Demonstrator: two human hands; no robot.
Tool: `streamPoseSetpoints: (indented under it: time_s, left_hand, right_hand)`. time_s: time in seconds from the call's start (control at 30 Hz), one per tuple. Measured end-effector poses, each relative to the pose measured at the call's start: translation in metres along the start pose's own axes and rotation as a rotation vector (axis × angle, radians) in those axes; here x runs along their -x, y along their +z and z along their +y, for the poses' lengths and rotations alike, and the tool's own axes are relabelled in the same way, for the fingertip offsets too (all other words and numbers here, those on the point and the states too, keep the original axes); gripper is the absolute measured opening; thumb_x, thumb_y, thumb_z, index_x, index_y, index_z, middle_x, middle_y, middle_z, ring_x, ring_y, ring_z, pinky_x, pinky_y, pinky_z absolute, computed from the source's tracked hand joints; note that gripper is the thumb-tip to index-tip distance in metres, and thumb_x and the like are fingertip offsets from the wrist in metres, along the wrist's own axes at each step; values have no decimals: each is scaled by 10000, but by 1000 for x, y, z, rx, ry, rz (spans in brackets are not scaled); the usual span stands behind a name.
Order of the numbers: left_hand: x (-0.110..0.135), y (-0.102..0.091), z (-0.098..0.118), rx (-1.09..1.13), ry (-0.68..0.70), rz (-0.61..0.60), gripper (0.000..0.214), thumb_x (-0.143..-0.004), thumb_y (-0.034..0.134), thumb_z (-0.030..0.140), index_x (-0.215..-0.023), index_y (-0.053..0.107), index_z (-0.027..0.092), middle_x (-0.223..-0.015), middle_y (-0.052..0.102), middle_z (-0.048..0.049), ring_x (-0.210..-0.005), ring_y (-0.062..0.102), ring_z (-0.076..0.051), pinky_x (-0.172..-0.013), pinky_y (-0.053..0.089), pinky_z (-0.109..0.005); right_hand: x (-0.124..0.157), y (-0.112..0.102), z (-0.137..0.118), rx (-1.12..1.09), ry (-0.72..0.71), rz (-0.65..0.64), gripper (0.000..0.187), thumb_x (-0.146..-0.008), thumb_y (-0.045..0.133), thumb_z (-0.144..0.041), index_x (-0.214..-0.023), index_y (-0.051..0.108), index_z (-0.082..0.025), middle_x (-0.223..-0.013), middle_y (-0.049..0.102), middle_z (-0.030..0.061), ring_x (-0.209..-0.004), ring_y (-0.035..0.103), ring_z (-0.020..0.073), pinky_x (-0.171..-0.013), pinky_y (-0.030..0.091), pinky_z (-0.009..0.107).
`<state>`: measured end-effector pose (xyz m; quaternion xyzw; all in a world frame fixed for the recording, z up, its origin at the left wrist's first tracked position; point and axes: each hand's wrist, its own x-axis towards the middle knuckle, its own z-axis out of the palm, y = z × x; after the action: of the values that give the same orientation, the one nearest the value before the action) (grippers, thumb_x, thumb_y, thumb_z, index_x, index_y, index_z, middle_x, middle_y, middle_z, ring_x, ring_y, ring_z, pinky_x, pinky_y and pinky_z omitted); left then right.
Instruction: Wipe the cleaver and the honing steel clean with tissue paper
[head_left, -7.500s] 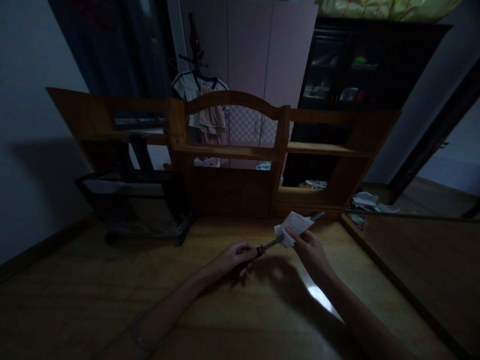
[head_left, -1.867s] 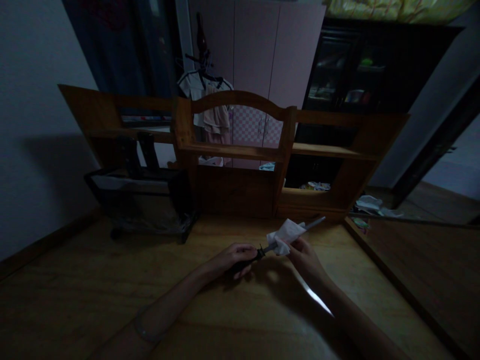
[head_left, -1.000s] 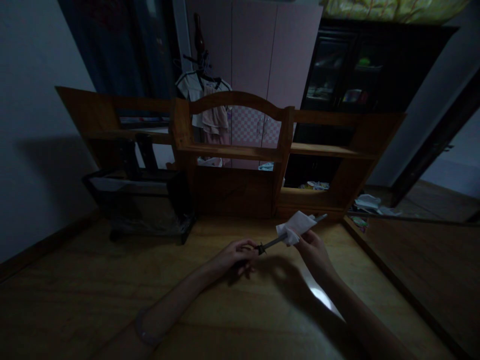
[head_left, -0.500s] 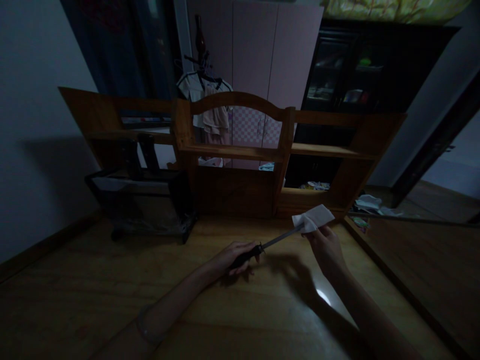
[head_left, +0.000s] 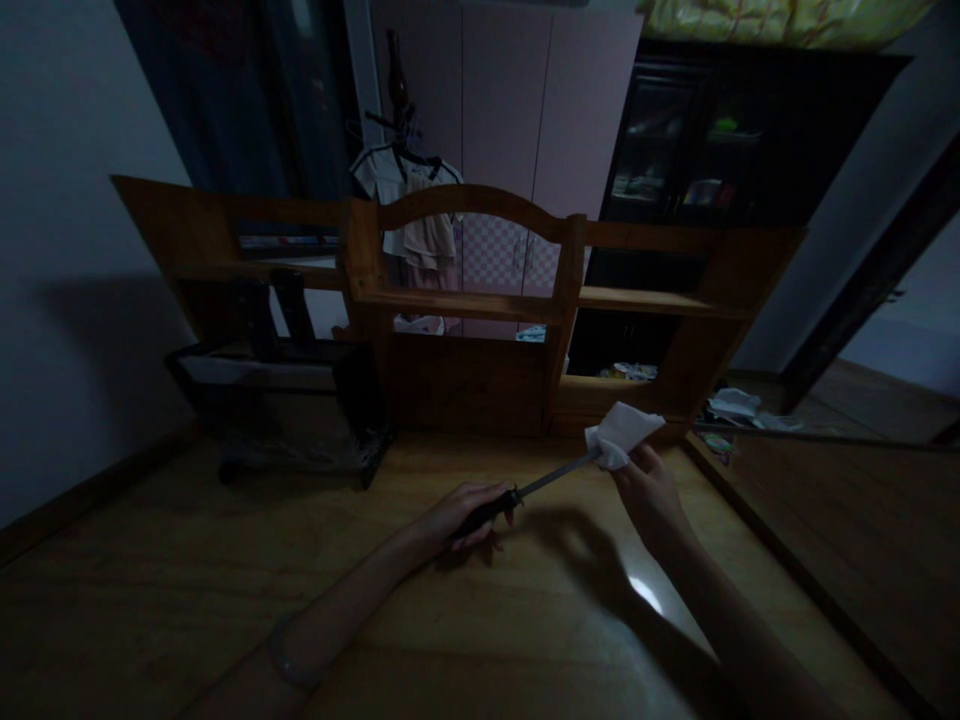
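The left hand is closed around the black handle of a slim grey rod, its shaft angled up and rightward above the wooden tabletop. The right hand pinches a white sheet around the shaft's far end, concealing the tip. At left, a black holder contains two items with black upright grips.

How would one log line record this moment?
left hand: grips black handle of slim grey metal rod | right hand: holds white tissue covering rod's far end
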<state>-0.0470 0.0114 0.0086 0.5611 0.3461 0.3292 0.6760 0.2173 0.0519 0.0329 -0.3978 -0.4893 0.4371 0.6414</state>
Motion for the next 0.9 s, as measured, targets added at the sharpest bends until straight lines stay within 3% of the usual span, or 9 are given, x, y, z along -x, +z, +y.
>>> streamPoseSetpoints:
  time_s: [0.1,0.27,0.4,0.53,0.7,0.9]
  left_hand:
    - [1,0,0,19,19,-8,468,-871,408,536,-803,633,131,-322,365,82,-242,264,-53,-573,505,-279]
    - [1,0,1,42,19,-17,463,-880,396,520,-809,632,128,-321,352,85,-245,255,-50,-544,491,-261]
    - [2,-2,2,-40,-26,27,517,-851,408,576,-812,639,115,-340,390,60,-251,272,-58,-360,323,-195]
    - [1,-2,1,-56,-12,25,525,-858,398,570,-817,641,106,-342,393,54,-247,273,-58,-314,216,-187]
    - [1,-1,0,-13,-2,39,498,-853,423,558,-829,630,106,-369,432,57,-250,285,-54,-366,341,-194]
    - [-1,0,-3,44,-4,35,525,-839,430,584,-794,636,104,-320,381,80,-249,282,-61,-583,514,-302]
  right_hand:
    - [5,4,-2,-31,4,-81,346,-723,736,-318,-1036,636,-211,-1054,669,64,-926,607,214,-812,440,311]
    - [18,15,-3,87,47,-209,336,-716,745,-356,-984,648,-180,-972,681,78,-864,606,222,-754,448,316]
    - [26,22,-2,177,95,-297,320,-696,755,-376,-916,651,-168,-882,678,71,-794,603,216,-680,455,303]
    - [29,22,0,169,122,-341,291,-718,733,-394,-880,647,-167,-829,660,63,-755,597,203,-658,469,302]
    - [24,21,13,-37,266,-293,374,-714,717,-473,-936,645,-181,-978,658,92,-931,605,248,-808,484,372]
    - [22,25,18,-214,377,-259,486,-595,784,-508,-959,630,-226,-976,658,61,-945,597,267,-822,485,429]
